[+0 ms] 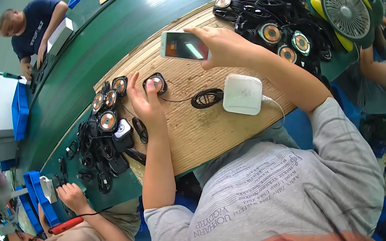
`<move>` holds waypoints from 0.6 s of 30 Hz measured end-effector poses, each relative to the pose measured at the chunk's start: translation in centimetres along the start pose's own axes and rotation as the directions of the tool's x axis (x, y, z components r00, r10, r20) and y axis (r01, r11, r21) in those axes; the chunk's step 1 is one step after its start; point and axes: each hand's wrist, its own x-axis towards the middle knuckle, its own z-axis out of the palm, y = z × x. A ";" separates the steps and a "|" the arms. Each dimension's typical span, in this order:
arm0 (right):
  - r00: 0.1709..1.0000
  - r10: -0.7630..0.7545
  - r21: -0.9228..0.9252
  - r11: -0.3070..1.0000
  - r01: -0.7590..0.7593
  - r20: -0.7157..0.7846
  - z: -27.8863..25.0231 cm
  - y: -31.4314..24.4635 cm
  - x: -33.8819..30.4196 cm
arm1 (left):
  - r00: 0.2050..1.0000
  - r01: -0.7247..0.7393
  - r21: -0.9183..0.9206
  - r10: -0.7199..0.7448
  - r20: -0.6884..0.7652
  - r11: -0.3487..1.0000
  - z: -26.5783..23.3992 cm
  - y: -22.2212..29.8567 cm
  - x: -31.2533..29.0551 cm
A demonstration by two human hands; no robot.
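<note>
My right hand (221, 44) grips a white-edged smartphone (177, 48) by its right end, holding it tilted above the cardboard with its lit screen showing. My left hand (150, 108) is raised with its fingers apart. Its thumb overlaps a round black charging pad with a copper coil (159, 81); whether they touch I cannot tell. From that pad a thin black cable runs right to a coiled bundle (207, 98). Beside the bundle sits a white square adapter (243, 95) with a white cord trailing toward me.
Corrugated cardboard (191, 140) covers the green bench (137, 14). Coil pads and black cables pile up at left (106, 143) and right (263, 20). A green desk fan (346, 9) stands far right. Co-workers sit at lower left (85, 236), upper left (39, 24) and right (371, 76).
</note>
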 end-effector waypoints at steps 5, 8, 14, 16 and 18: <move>0.942 -0.195 -0.206 0.968 0.141 -0.273 1.6 4.1 -4.5 | 0.870 -0.093 0.221 -0.029 0.492 0.971 2.2 3.4 -1.9; 0.958 -0.215 -0.097 0.975 0.200 -0.187 2.2 2.4 -9.4 | 0.753 -0.113 0.222 -0.062 0.655 0.968 2.5 5.7 -2.5; 0.972 -0.231 -0.092 0.970 0.227 -0.037 2.0 1.6 -13.9 | 0.837 -0.424 0.322 0.231 0.496 0.847 1.1 5.9 -1.2; 0.969 -0.229 -0.119 0.969 0.218 -0.092 1.2 2.4 -13.7 | 0.990 -0.111 0.265 0.084 0.113 0.958 -1.7 7.3 1.4; 0.948 -0.260 -0.173 0.958 0.229 -0.183 -0.6 3.4 -12.7 | 0.955 -0.074 0.618 0.235 -0.182 0.783 -6.1 8.8 3.6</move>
